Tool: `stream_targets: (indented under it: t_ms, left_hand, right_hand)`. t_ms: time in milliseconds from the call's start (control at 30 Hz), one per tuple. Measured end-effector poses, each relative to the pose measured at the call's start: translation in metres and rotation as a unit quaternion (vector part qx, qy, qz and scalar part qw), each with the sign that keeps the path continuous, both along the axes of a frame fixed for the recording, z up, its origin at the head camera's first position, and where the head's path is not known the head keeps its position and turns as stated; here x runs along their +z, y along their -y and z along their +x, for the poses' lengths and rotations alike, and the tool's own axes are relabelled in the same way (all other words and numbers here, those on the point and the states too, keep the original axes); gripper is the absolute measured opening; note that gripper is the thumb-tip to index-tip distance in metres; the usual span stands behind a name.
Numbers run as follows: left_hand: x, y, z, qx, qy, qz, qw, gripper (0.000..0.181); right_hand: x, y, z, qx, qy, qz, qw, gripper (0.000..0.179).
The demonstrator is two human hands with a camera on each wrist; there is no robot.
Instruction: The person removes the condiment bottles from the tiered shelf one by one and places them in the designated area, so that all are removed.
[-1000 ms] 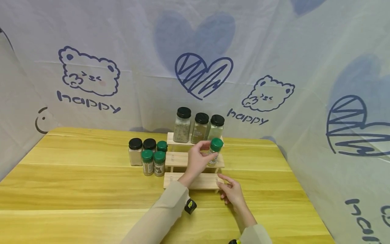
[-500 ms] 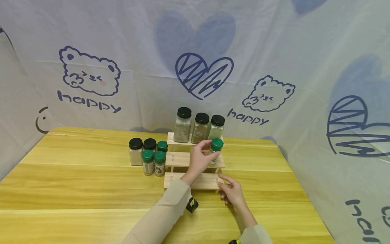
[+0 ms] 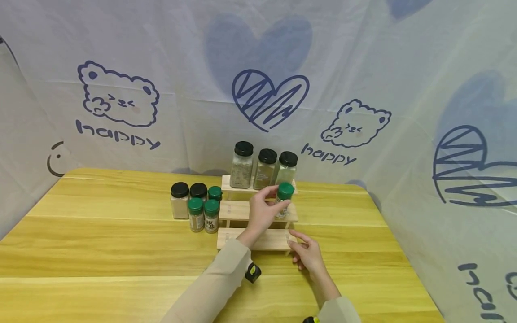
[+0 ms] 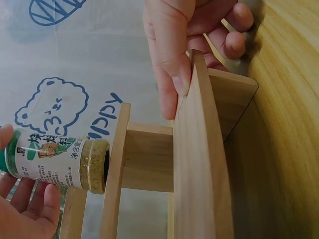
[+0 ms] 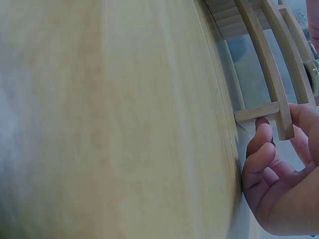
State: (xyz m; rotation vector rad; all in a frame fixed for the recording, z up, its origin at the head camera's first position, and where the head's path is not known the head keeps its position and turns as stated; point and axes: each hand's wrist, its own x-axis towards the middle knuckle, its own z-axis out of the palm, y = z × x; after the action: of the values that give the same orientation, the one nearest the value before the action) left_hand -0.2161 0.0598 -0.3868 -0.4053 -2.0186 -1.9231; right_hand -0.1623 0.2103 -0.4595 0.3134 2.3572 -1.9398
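Note:
My left hand (image 3: 261,214) holds a small spice jar (image 3: 285,192) with a green lid by its sides, upright at the right end of the rack's middle step. In the left wrist view the spice jar (image 4: 55,158) has a white printed label and brownish contents; its base is at the step's surface, touching or just above. My right hand (image 3: 310,255) grips the right end of the lowest step of the wooden rack (image 3: 256,241). In the right wrist view, fingers (image 5: 264,137) curl by the rack's leg.
Three black-lidded jars (image 3: 264,172) stand along the top step. Left of the rack, several spice jars (image 3: 196,220) with black or green lids cluster on the wooden table (image 3: 101,251). A printed cloth (image 3: 194,54) hangs behind the table.
The spice jar and my left hand have shifted very slightly, right and then back left, over the middle step. My right hand has stayed at the rack's end.

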Motion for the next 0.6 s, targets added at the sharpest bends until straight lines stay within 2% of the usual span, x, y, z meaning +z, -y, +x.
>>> stream_targets:
  t_ms: [367,600]
  left_hand:
    - [0.002,0.011,0.007,-0.003,0.009,-0.003,1.0000,0.036]
    - [0.006,0.020,0.015,-0.004,0.007,0.009,0.9999,0.037]
  right_hand:
    - [0.000,0.001,0.000,-0.003,0.001,0.003,1.0000,0.036]
    - [-0.001,0.001,0.000,-0.004,0.002,0.008,1.0000,0.036]
